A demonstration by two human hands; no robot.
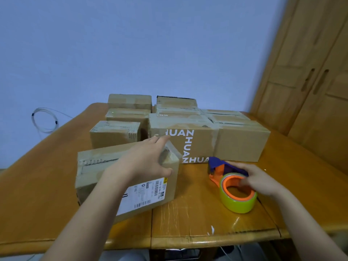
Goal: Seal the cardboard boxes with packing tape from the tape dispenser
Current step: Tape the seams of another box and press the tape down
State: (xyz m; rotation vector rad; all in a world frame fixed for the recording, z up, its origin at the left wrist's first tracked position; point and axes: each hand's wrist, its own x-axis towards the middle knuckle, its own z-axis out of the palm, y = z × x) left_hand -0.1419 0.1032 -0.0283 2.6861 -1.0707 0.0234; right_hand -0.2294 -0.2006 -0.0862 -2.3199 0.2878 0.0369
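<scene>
Table (197, 219): wooden, fills the lower half of the frame.
Stacked boxes (243, 142): centre of the frame, tops already glossy with tape.
Near box (105, 178): lower left of centre, tilted, label facing the camera; probably light and stiff, best steadied at its top corner.
Left hand (145, 162): fingers straight, pressing on that box's top right corner.
Right hand (261, 179): resting on the tape dispenser (233, 185), lower right on the table; whether it grips cannot be told.
Dispenser handling: rigid plastic, likely light; take it by the purple handle.
</scene>
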